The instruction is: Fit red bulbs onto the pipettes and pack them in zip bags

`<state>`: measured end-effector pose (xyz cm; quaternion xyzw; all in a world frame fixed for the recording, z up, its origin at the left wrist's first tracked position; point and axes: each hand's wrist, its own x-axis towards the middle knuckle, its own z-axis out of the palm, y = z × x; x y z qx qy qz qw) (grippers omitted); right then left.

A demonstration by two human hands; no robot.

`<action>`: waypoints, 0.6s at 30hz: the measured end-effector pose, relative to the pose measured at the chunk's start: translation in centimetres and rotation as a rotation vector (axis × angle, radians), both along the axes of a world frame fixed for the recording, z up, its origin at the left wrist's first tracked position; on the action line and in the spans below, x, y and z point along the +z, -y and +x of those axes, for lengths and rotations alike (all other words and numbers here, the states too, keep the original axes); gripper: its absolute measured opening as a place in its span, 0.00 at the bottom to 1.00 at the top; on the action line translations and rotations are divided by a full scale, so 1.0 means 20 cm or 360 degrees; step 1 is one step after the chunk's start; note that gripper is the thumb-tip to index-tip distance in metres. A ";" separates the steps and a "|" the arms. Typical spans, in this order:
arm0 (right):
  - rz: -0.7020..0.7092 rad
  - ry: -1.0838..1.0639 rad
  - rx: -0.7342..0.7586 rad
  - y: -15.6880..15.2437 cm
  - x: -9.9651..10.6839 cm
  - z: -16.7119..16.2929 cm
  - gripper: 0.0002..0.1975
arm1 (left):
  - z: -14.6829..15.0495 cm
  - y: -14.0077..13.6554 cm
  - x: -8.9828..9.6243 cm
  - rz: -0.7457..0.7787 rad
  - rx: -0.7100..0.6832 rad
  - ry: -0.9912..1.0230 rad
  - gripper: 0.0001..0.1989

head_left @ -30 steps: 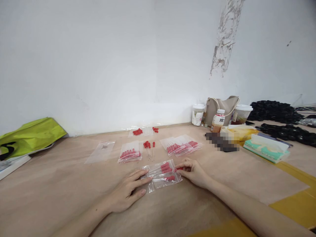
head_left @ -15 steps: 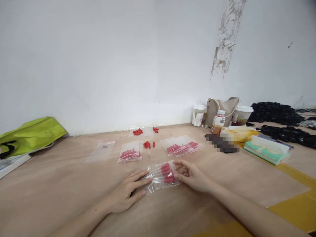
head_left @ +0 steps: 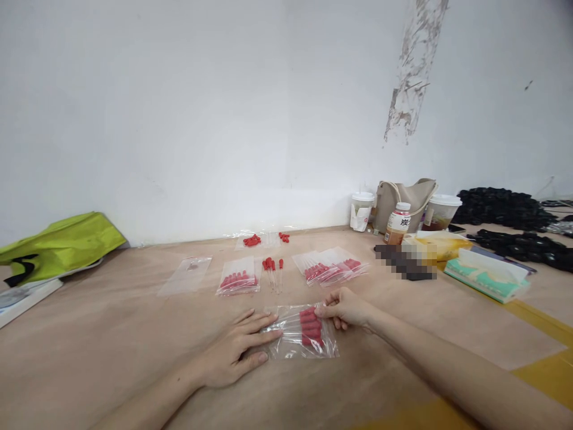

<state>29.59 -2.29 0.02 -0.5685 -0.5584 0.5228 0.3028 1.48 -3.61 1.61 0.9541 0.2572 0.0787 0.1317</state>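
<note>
A clear plastic zip bag (head_left: 290, 349) lies flat on the table in front of me, with several glass droppers (head_left: 312, 327) inside, their red bulbs to the right. My left hand (head_left: 239, 346) rests palm down, fingers spread, its fingertips on the bag's left end. Thumb and fingers of my right hand (head_left: 344, 309) pinch the bag near its upper right corner. Just beyond are loose red-bulb droppers (head_left: 271, 266), a filled bag (head_left: 239, 276) to their left and overlapping filled bags (head_left: 331, 266) to their right.
An empty-looking bag (head_left: 185, 278) lies on the left, near a yellow-green bag (head_left: 67, 242). Loose red bulbs (head_left: 252, 240) lie by the wall. Toward the right stand a bottle (head_left: 398, 226), lidded cups (head_left: 362, 212), a beige handbag (head_left: 405, 200) and tissue packs (head_left: 486, 278).
My right hand has moved from the bag's right end to its upper right corner. The red bulbs now lie in a more even row, and the bag lies flatter.
</note>
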 end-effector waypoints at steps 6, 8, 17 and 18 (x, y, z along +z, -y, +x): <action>0.0145 -0.0444 0.0216 0.03 0.00 0.00 0.11 | -0.01 0.02 -0.03 0.0010 0.0123 0.0087 0.24; 0.0129 -0.0751 0.0147 0.03 0.00 0.03 0.10 | -0.01 0.02 -0.04 0.0037 0.0230 0.0179 0.24; 0.0436 -0.0764 -0.0586 -0.24 0.17 0.06 0.01 | -0.38 -0.34 -0.07 0.0850 0.1314 0.0429 0.18; 0.0464 -0.0675 -0.0626 -0.28 0.17 0.03 0.02 | -0.47 -0.38 -0.07 0.0843 0.1421 0.0325 0.20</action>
